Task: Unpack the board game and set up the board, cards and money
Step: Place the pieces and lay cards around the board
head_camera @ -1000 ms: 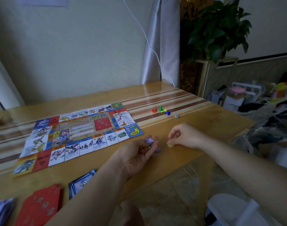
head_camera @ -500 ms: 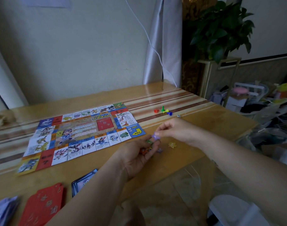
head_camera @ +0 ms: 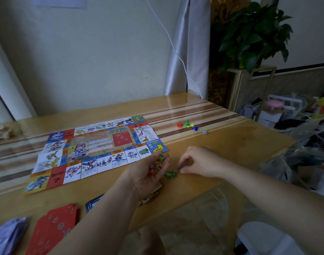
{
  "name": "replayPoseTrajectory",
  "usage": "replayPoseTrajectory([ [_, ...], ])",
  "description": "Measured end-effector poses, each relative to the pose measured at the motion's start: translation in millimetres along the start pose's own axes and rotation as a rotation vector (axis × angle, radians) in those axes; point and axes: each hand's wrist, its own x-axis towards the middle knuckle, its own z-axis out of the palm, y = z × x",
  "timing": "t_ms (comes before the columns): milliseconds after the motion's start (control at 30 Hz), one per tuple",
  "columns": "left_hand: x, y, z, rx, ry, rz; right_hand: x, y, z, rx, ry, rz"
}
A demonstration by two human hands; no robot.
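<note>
Just left of the pinched right hand (head_camera: 199, 162) lies a green token (head_camera: 170, 174), beside the cupped left hand (head_camera: 150, 172) holding tokens.

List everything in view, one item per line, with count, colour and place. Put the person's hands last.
game board: one, multicoloured, flat on the table's left half
table: one, tan with brown stripes, fills the foreground
pawns: four, red, green, yellow, blue, beyond the board's right end
die: one, white, right of the pawns
red cards: one stack, near left edge
blue cards: one stack, partly behind the left forearm
purple paper: one pile, bottom left corner
green token: one, on the table between the hands
plant: one, green, on a stand at back right
left hand: palm up, cupping small coloured tokens
right hand: fingers pinched at the table, contents unclear
</note>
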Motion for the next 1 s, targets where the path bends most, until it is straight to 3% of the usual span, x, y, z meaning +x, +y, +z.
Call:
replayPoseTrajectory([
  [200,-2.1,1.5,-1.1,-0.084,-0.025,-0.053,-3.0,5.1,-2.1,0.038,0.033,-0.001],
  [367,-4.7,-2.5,1.6,-0.05,-0.109,-0.087,1.0,-11.3,-17.4,0.363,0.098,-0.016],
  [633,-12.9,-2.9,2.0,0.036,-0.166,-0.067,9.7,-22.7,-15.0,0.516,-0.019,0.018],
  [767,-11.0,3.2,-7.4,-0.016,-0.133,-0.075,11.3,-17.3,-20.4,0.702,0.074,0.099],
  [1000,-14.5,12.7,-17.9,-0.052,-0.045,0.0,6.6,-24.8,-1.6,0.398,-0.103,0.094],
])
